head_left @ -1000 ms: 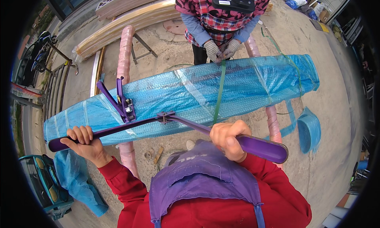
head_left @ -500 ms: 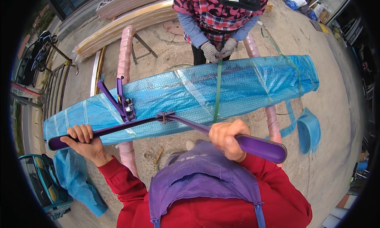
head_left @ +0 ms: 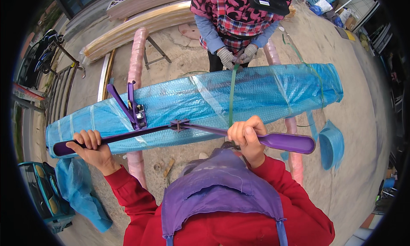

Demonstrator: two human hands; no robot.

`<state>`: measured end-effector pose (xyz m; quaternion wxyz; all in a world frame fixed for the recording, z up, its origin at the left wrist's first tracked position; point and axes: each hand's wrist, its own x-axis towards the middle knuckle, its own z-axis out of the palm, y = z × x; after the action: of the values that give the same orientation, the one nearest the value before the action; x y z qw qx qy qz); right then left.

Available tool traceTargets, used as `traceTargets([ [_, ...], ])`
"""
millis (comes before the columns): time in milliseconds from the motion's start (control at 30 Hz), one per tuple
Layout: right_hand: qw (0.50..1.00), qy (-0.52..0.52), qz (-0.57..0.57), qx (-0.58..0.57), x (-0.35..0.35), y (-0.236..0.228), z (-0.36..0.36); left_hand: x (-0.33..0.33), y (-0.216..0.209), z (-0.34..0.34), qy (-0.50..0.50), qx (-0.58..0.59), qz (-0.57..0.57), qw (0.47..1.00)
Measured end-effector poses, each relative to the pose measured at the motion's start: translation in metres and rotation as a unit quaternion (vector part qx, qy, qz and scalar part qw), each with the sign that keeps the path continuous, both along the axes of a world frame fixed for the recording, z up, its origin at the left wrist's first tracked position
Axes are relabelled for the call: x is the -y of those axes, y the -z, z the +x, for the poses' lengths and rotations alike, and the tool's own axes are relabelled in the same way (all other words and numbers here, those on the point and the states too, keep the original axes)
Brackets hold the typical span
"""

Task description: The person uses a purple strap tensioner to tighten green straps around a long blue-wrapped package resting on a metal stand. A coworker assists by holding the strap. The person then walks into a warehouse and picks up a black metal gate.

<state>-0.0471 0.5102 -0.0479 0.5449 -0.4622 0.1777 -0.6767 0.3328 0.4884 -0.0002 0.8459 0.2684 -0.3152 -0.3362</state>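
Note:
Both my hands grip a purple long-handled strapping sealer (head_left: 179, 125), its handles spread nearly in line. Around the left handle my left hand (head_left: 96, 153) is closed; my right hand (head_left: 250, 139) is closed around the right one, just short of its broad end. The sealer's small jaw sits at the near edge of a long bundle in blue bubble wrap (head_left: 179, 94); whether it bites on anything cannot be made out. A purple strap tensioner (head_left: 136, 113) with two raised levers rests on the bundle's left part. Across the bundle, right of the jaw, runs a green strap (head_left: 232, 92).
A co-worker's gloved hands (head_left: 235, 58) are at the strap's far end. Pink-wrapped supports (head_left: 137, 53) lie under the bundle. Wrapped boards (head_left: 136, 29) stand behind. Blue wrap (head_left: 81, 190) and a teal-black case (head_left: 40, 194) are at left, a blue wrap roll (head_left: 332, 145) at right.
My right hand and the right handle have swung up and away from me, so the handles form a flatter line. My left hand has barely moved. The green strap leans slightly more to the left.

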Motion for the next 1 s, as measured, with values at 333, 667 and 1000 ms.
traceTargets([
  [333, 0.996, 0.029, 0.053, 0.059, 0.038, 0.003, -0.039, 0.010, -0.015, -0.017, -0.031, -0.004, 0.027, 0.999],
  [667, 0.986, 0.046, 0.083, 0.135, 0.075, -0.026, -0.090, 0.033, -0.061, -0.058, 0.042, 0.034, 0.001, 0.999],
  [1000, 0.974, 0.114, -0.025, 0.196, 0.072, -0.086, -0.206, 0.065, -0.111, -0.090, 0.149, -0.016, -0.103, 0.983],
])
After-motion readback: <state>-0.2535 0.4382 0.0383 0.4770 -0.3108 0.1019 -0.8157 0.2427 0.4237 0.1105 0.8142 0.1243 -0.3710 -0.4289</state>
